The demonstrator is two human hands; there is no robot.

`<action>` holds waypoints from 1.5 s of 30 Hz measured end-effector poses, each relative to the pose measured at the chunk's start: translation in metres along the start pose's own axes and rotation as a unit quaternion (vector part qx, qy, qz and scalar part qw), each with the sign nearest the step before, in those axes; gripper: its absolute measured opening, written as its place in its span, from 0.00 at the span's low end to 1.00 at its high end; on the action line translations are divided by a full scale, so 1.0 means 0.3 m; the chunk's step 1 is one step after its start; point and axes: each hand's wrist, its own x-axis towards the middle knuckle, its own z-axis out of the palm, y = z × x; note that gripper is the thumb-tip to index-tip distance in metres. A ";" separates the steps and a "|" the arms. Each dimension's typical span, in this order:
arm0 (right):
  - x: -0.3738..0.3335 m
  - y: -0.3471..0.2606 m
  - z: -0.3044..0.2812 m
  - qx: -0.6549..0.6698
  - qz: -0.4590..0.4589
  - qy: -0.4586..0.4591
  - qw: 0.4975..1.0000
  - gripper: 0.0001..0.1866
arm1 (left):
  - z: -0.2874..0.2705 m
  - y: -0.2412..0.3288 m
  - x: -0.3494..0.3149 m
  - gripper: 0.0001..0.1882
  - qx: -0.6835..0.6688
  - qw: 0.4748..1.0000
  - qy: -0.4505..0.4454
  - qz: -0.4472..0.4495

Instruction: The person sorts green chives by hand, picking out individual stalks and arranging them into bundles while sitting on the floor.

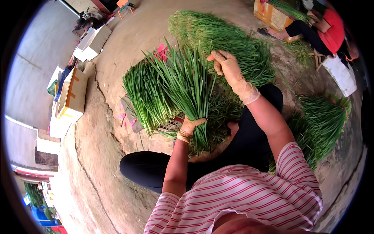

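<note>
My left hand [191,126], in a thin pale glove, is wrapped round a fanned bunch of green chives [186,80] near its lower end. The long leaves point away from me. Up and to the right, my right hand [228,68], gloved alike, is raised beside the leaf tips with its fingers curled together. What it pinches, if anything, is too small to make out. Just left of the held bunch, a neat pile of chives [146,97] lies with its pale stalk ends toward me, partly on a crate-like base [171,125].
A broad heap of chives [222,43] spreads on the floor ahead. Another tied pile [323,128] lies at right. Foam boxes [72,93] line the left wall. At far right, a person in red [331,31] sits by a taped box [272,17].
</note>
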 end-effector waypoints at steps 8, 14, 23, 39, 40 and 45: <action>0.073 -0.036 -0.108 -0.119 -0.002 0.027 0.993 0.14 | 0.012 -0.008 -0.003 0.28 0.045 0.997 -0.058 0.000; 0.083 -0.023 -0.103 -0.091 0.015 -0.009 0.996 0.11 | 0.008 -0.034 -0.001 0.31 0.038 0.995 -0.079 -0.037; 0.062 -0.040 -0.130 -0.024 -0.087 0.085 0.992 0.07 | 0.028 0.018 -0.005 0.16 0.022 0.998 -0.061 -0.018; 0.087 0.050 -0.181 0.039 0.070 0.017 0.997 0.15 | 0.031 0.015 -0.002 0.21 0.033 0.997 -0.063 -0.007; 0.079 0.041 -0.176 0.026 0.072 0.019 0.997 0.15 | 0.033 0.015 -0.009 0.22 0.034 0.998 -0.055 -0.001; 0.044 -0.015 -0.151 -0.073 0.047 0.018 0.996 0.15 | -0.013 -0.019 0.003 0.21 0.033 0.994 -0.100 -0.031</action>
